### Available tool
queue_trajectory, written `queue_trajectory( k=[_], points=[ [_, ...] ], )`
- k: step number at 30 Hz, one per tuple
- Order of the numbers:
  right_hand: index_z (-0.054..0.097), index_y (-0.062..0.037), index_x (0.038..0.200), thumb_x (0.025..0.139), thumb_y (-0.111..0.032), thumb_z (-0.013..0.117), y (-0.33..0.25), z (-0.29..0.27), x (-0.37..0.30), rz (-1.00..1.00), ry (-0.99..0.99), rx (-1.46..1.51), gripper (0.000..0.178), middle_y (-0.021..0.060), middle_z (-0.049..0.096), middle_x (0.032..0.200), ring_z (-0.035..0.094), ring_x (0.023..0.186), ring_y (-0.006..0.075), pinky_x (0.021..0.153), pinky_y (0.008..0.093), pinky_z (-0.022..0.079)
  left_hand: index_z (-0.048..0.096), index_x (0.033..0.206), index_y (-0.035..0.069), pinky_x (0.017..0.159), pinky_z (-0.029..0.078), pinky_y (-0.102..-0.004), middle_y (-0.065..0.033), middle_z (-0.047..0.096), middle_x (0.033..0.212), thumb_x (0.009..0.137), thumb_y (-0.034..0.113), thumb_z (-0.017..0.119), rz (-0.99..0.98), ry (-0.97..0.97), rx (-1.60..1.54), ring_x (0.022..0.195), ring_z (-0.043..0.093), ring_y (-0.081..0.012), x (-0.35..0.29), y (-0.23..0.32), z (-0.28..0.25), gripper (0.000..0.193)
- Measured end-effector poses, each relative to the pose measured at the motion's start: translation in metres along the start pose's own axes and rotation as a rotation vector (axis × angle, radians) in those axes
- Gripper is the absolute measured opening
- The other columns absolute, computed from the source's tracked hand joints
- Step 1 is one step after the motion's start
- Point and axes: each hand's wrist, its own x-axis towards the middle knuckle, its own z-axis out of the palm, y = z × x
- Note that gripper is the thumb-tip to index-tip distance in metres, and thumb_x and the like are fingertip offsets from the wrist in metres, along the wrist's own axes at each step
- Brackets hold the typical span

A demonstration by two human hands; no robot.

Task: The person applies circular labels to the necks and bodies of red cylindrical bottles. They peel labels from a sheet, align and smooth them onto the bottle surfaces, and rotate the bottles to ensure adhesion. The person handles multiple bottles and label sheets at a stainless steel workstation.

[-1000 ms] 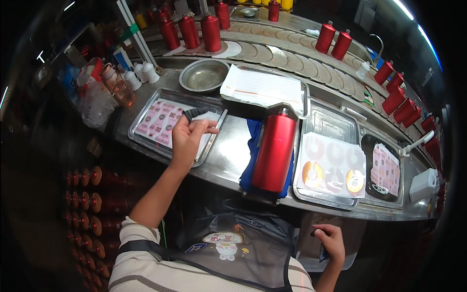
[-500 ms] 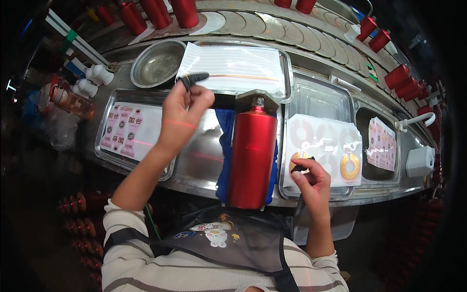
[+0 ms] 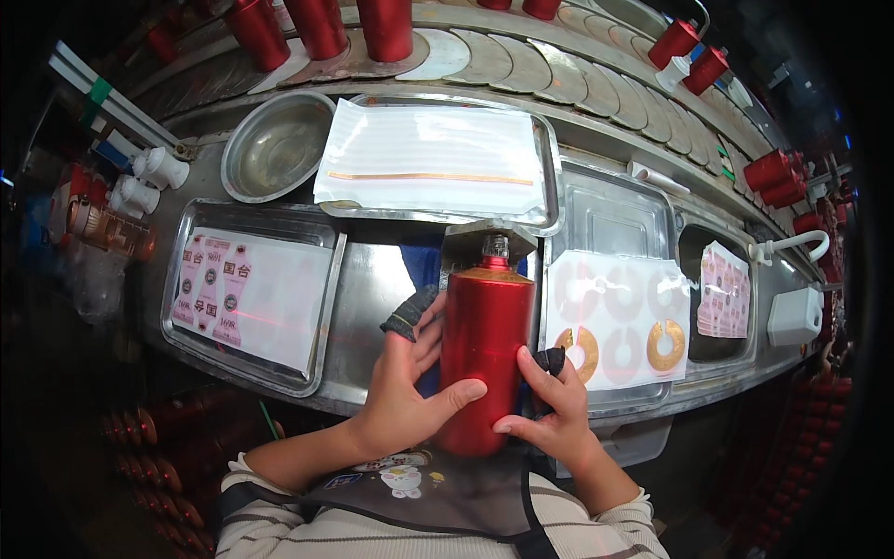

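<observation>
2 hands on 1 red bottle (image 3: 489, 340). Left hand (image 3: 396, 387) grasps its left side, thumb across the front; right hand (image 3: 559, 401) grasps the lower right side. Bottle sits between them, neck at the metal bracket (image 3: 463, 244). Risk: smooth-looking body could slip if thumbs press unevenly; neck could knock the bracket if tilted.
</observation>
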Motion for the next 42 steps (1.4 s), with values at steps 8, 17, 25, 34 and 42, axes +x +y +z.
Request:
queue_trajectory(
  k=[8,17,25,34,42],
  points=[
    [0.061,-0.009,0.138,0.064,-0.042,0.092,0.001,0.002,0.002,-0.046,0.002,0.008,0.087,0.0167,0.06,0.116,0.059,0.095,0.0278,0.082,0.0355,0.049,0.009,0.151,-0.003,0.116,0.035,-0.0462,-0.0254,0.021,0.16,0.088,0.012,0.078,-0.017,-0.026,-0.078,0.146,0.033,-0.0358,-0.002,-0.004,-0.002,0.095],
    [0.055,0.0007,0.14,0.065,-0.061,0.084,0.018,0.012,-0.018,0.1,0.042,0.001,0.102,0.0187,0.062,0.114,0.06,0.093,0.025,0.079,0.0347,0.049,0.017,0.15,-0.005,0.115,0.037,-0.0423,-0.0252,0.028,0.158,0.088,0.007,0.074,0.05,0.042,0.058,0.145,0.036,-0.0324,-0.005,-0.009,0.002,0.085],
    [0.042,0.0022,0.15,0.074,-0.055,0.084,0.008,0.015,-0.008,0.221,0.069,0.258,0.103,0.0099,0.055,0.116,0.051,0.071,0.0096,0.056,0.0223,0.039,0.041,0.132,-0.007,0.096,0.05,-0.0433,-0.0282,0.056,0.136,0.087,0.019,0.078,0.194,0.107,0.056,0.12,0.061,-0.0384,0.0,-0.034,-0.02,0.063],
    [0.041,0.0,0.151,0.077,-0.054,0.082,0.005,0.009,-0.007,0.247,0.046,0.208,0.101,0.0064,0.056,0.115,0.043,0.061,0.0051,0.051,0.0205,0.033,0.061,0.104,-0.003,0.084,0.051,-0.0487,-0.023,0.067,0.099,0.092,0.013,0.063,0.1,0.713,1.358,0.096,0.062,-0.0449,-0.017,-0.003,-0.214,0.02],
    [0.04,-0.0002,0.152,0.075,-0.049,0.084,0.008,0.011,-0.011,0.281,0.056,0.266,0.101,0.007,0.057,0.123,0.047,0.064,0.0045,0.053,0.0203,0.036,0.06,0.108,-0.006,0.099,0.043,-0.053,-0.0337,0.06,0.121,0.092,0.017,0.064,0.019,0.398,1.32,0.11,0.058,-0.0487,-0.021,-0.024,-0.165,0.028]
  ],
)
